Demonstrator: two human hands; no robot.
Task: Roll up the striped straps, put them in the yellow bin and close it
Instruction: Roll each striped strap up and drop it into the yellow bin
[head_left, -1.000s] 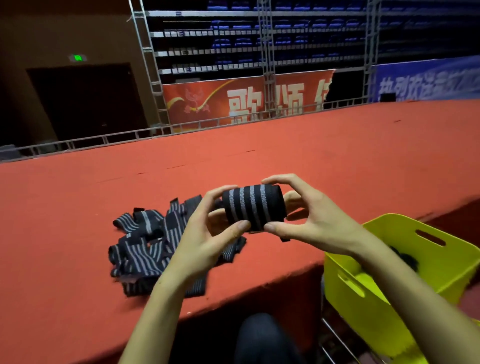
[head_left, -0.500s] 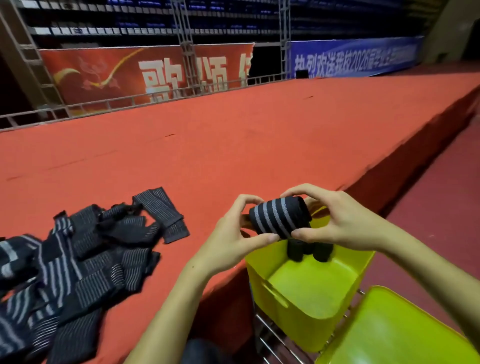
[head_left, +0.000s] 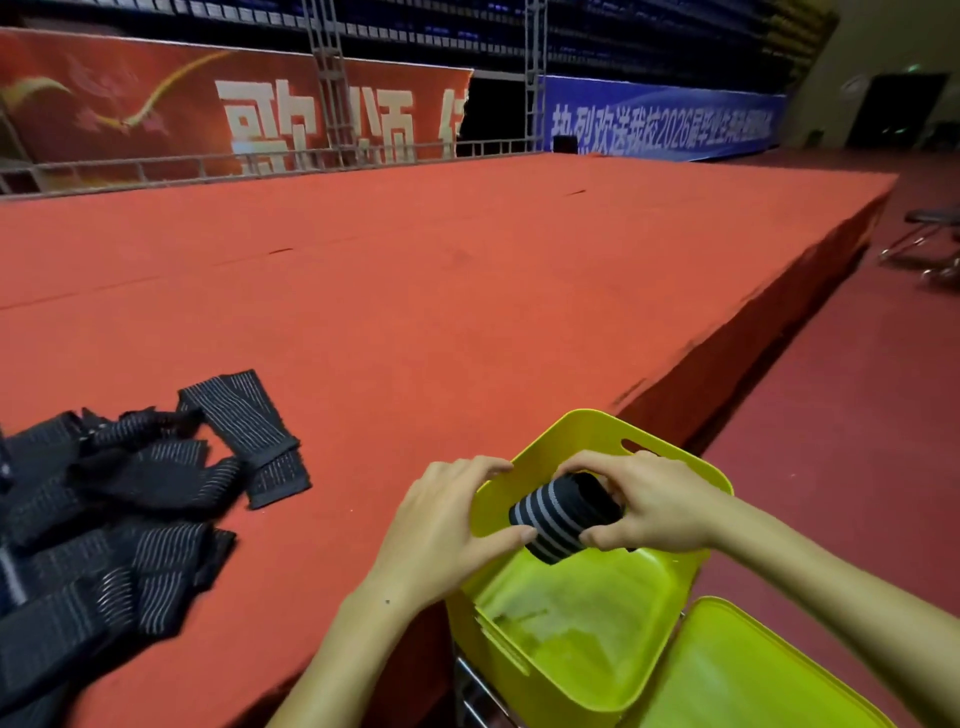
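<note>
- Head view: both hands hold the roll (head_left: 566, 514) over the bin (head_left: 597, 431); left hand (head_left: 447, 525) pinches one end, right hand (head_left: 660, 506) clasps the other.
- Best lowered right to the bin's floor before letting go, or the springy roll may unwind.
- Roll: ribbed elastic, black with grey stripes. Bin: smooth, glossy plastic with rounded corners.
- Loose straps (head_left: 119, 514) lie heaped on the red felt stage (head_left: 467, 291); lid (head_left: 753, 670) beside the bin.

The hall is dim, its far stands nearly black. Soft overhead light falls evenly on the red carpeted stage (head_left: 467, 291). The heap of loose black striped straps (head_left: 119, 519), left of the left hand (head_left: 447, 530), smears with blur. Straight edges bow near the corners.
</note>
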